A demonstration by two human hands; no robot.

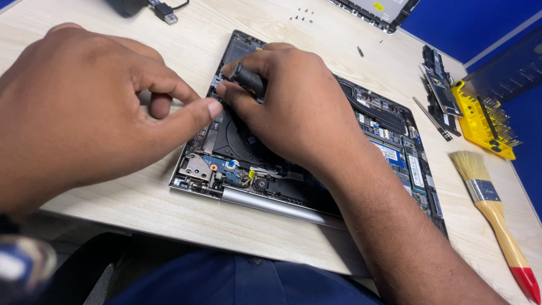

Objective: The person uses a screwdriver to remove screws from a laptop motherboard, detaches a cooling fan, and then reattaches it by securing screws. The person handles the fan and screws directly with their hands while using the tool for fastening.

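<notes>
An opened laptop base (389,141) lies on the pale wooden table (147,209), its circuit boards, black fan (237,138) and silver hinge (197,168) exposed. My right hand (299,107) reaches over the laptop and grips the black handle of a screwdriver (248,78), tip hidden under the fingers, near the fan's far edge. My left hand (96,113) hovers at the laptop's left side, thumb tip touching the chassis edge beside the fan, fingers curled and holding nothing I can see.
A paintbrush (491,203) with a wooden handle and red tip lies at the right. A yellow bit holder (480,121) and removed black parts (440,90) sit behind it. Several small screws (302,16) lie at the back, near a cable plug (165,12) and another device (378,11).
</notes>
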